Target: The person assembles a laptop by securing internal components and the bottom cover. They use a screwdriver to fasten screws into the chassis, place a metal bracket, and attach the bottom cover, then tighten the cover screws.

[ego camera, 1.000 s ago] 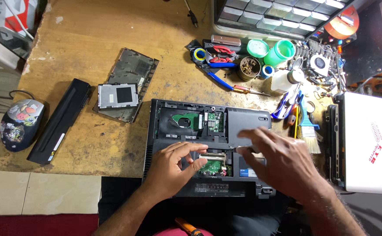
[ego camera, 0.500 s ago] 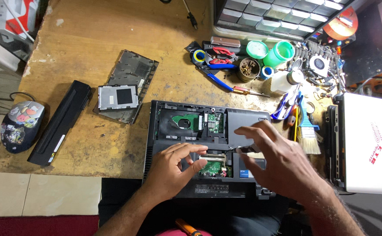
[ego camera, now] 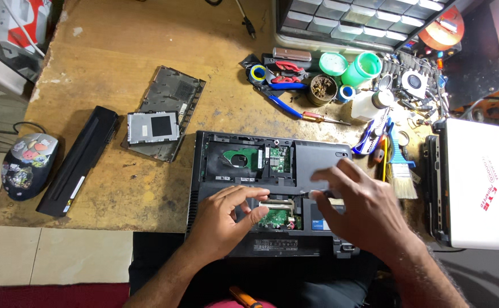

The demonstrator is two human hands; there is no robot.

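A black laptop (ego camera: 318, 157) lies bottom up at the desk's near edge with its cover off, showing green circuit boards (ego camera: 244, 158) and a silver memory slot (ego camera: 277, 202). My left hand (ego camera: 226, 219) rests on the laptop's near left. Its fingers are curled and apart, with thumb and forefinger just left of the slot, and it holds nothing. My right hand (ego camera: 363, 214) hovers over the right half of the laptop. Its fingertips pinch a thin dark screwdriver (ego camera: 325, 194) that points left towards the slot.
Left of the laptop lie a removed cover panel (ego camera: 172, 94), a silver drive (ego camera: 152, 126), a long black battery (ego camera: 78, 161) and a mouse (ego camera: 29, 165). Behind it are pliers and screwdrivers (ego camera: 284, 80), green cups (ego camera: 361, 68) and a drawer organiser (ego camera: 363, 20). A brush (ego camera: 401, 171) and a white device (ego camera: 481, 182) are on the right.
My right hand has shifted slightly left and towards me over the laptop. My left hand's fingers have spread a little beside the slot.
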